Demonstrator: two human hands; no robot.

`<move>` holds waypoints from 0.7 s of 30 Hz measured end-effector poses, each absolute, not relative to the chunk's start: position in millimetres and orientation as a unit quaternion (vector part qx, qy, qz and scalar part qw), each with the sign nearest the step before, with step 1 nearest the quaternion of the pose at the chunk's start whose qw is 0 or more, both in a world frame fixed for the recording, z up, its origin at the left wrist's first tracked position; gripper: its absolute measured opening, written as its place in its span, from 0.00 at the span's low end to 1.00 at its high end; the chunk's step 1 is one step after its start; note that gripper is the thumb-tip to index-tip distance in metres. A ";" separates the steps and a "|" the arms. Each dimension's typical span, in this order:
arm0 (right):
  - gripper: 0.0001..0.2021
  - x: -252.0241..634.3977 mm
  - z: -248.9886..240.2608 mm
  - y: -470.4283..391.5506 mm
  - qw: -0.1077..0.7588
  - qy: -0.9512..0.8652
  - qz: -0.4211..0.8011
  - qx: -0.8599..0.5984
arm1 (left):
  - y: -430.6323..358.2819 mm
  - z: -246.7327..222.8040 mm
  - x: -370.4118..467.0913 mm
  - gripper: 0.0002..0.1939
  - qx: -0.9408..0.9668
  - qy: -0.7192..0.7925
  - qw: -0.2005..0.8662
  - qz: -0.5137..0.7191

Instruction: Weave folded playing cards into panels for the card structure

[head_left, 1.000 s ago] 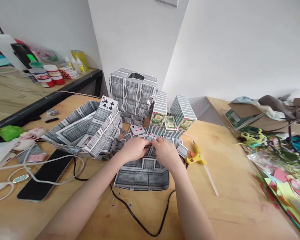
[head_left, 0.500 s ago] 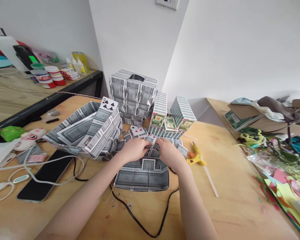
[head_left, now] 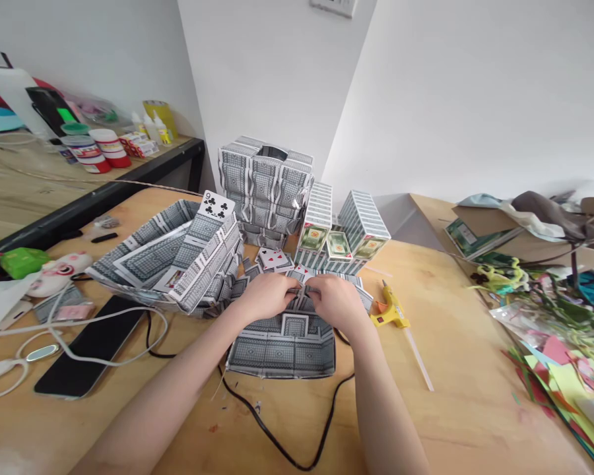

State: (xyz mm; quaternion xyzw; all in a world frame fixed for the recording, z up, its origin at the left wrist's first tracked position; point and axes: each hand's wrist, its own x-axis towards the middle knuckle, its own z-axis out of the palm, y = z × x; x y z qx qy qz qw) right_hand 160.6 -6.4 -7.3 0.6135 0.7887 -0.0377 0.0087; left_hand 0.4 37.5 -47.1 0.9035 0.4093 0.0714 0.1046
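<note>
My two hands meet over a shallow tray-like panel (head_left: 280, 356) covered in grey-backed playing cards. My left hand (head_left: 268, 295) is closed, its fingertips at a playing card (head_left: 303, 270) with red pips. Facing it, my right hand (head_left: 335, 300) pinches at the same card from the other side. The fingertips partly cover the card's lower edge. Just behind the hands lies a small pile of cards (head_left: 272, 258), face up. A loose grey card (head_left: 295, 325) shape stands out on the panel below my fingers.
Left stands an open card-covered box (head_left: 198, 300); behind is a card-covered case (head_left: 264, 178). Stacked card packs (head_left: 363, 224) stand at the back. A yellow glue gun (head_left: 392, 309) lies right. A phone (head_left: 86, 356), white cable and black cord (head_left: 287, 458) lie in front.
My right hand has shifted slightly, its fingers drawing flatter and closer to the left hand's fingertips. The left hand stays almost in place. The view has moved very slightly.
</note>
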 end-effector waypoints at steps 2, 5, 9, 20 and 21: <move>0.08 162.1 -8.2 -5.6 0.008 0.800 -0.040 0.599 | 37.5 -47.1 0.2 0.11 0.905 0.407 0.104 0.072; 0.09 163.1 -8.4 -5.5 0.012 0.808 -0.042 0.587 | 37.3 -46.6 0.4 0.11 0.906 0.404 0.105 0.071; 0.09 164.5 -5.2 -3.7 0.029 0.818 -0.051 0.572 | 36.4 -45.3 1.5 0.12 0.906 0.403 0.113 0.062; 0.11 160.4 15.6 14.2 0.145 0.870 -0.013 0.471 | 34.7 -40.4 3.5 0.12 0.898 0.419 0.122 0.047; 0.11 160.0 16.4 15.3 0.152 0.871 -0.011 0.466 | 34.6 -40.0 3.6 0.12 0.898 0.420 0.124 0.045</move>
